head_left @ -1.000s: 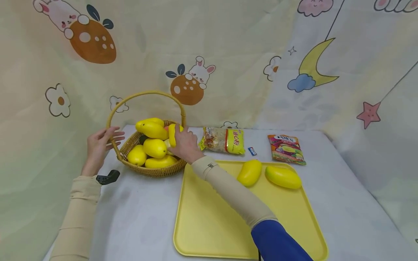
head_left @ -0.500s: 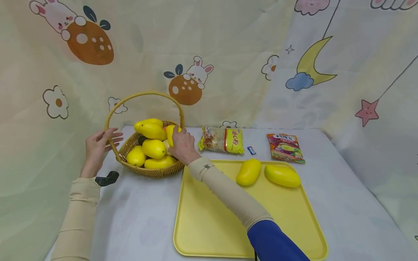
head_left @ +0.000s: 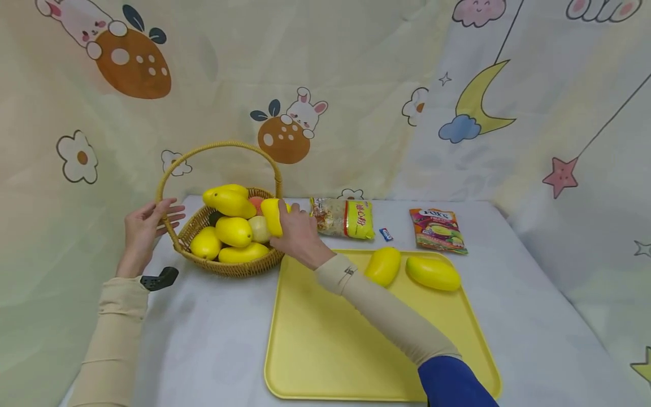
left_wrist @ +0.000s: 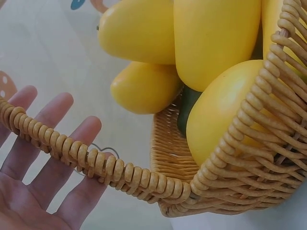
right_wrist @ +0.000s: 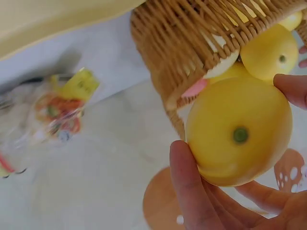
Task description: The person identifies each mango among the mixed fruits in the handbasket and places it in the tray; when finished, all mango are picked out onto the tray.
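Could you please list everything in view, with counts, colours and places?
Backdrop: one, pale, printed, at back
Table: one, white, before backdrop
Tray: one, yellow, on table
Tray mangoes: two, yellow, on tray
Basket: one, tan, left of tray
Basket mangoes: five visible, yellow, in basket
Held mango: one, yellow, by basket's right rim
Other items: three visible, cream, reddish and dark green, in basket
Packet: one, clear and yellow, right of basket
Wrapper: one, blue and white, right of packet
Fox's bag: one, multicoloured, right of wrapper
Device: one, black, at left wrist
Arm covers: two, beige, on forearms
Sleeve: one, blue, on right arm
Left hand: one, bare, at basket handle
Right hand: one, bare, gripping held mango
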